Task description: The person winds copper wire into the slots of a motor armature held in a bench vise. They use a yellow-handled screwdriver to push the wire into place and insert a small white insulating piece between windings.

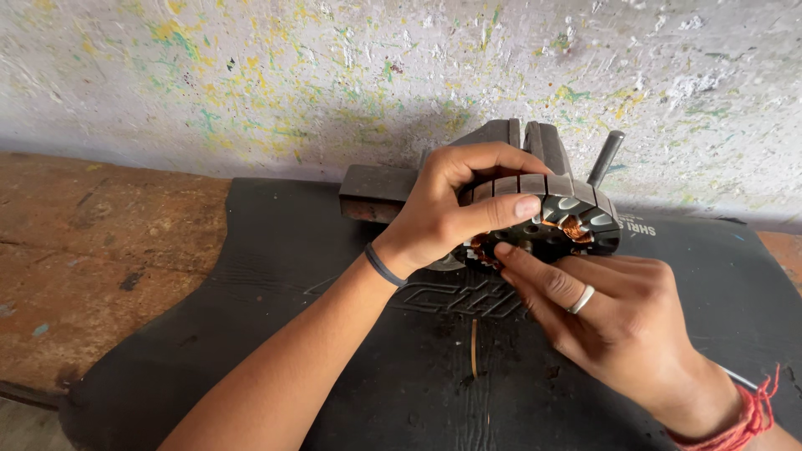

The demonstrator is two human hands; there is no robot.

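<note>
Copper windings show inside the dark motor stator (561, 215) that I grip on the black rubber mat (317, 276), right in front of a small metal vise (468, 167) against the paint-flecked wall (334, 75). I have my left hand (451, 213) curled over the stator's top, thumb laid flat across its face, fingers wrapped round the rim. My right hand (618, 321), with a ring on one finger, comes in from below with fingers held close together, their tips touching the windings at the stator's lower edge. A thin stick (474, 347) lies on the mat just beneath.
</note>
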